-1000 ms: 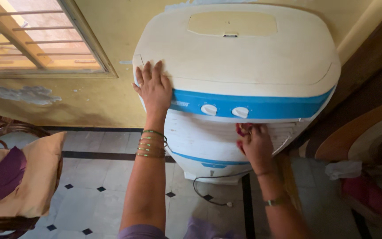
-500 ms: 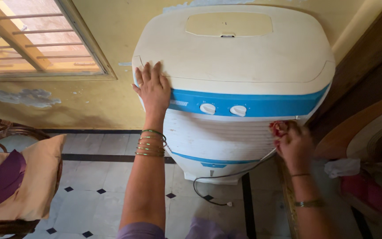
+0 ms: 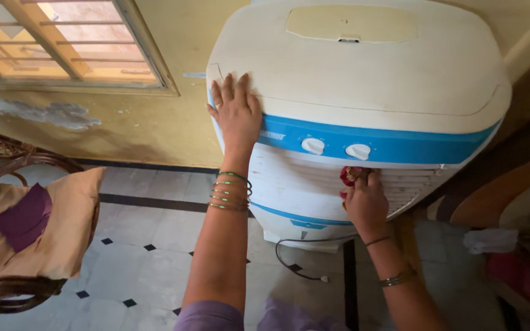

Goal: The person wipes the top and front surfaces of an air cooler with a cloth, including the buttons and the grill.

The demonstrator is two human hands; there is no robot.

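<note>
A tall cream air cooler [image 3: 363, 73] with a blue band and two white knobs [image 3: 335, 148] stands against the yellow wall. My left hand [image 3: 235, 113] lies flat with fingers spread on the cooler's top left corner. My right hand [image 3: 365, 199] grips a red cloth [image 3: 348, 176] and presses it on the white front louvres just below the right knob. Bangles ring both wrists.
A cane chair with a tan and purple cushion [image 3: 32, 227] sits at the left. A power cord with plug [image 3: 305, 270] trails on the tiled floor under the cooler. A barred window [image 3: 69, 43] is upper left. Wooden furniture and cloths [image 3: 498, 239] crowd the right.
My right hand with the red cloth has slid left along the louvres, from the cooler's right edge back under the right knob. My left hand stays put; the view shifted slightly.
</note>
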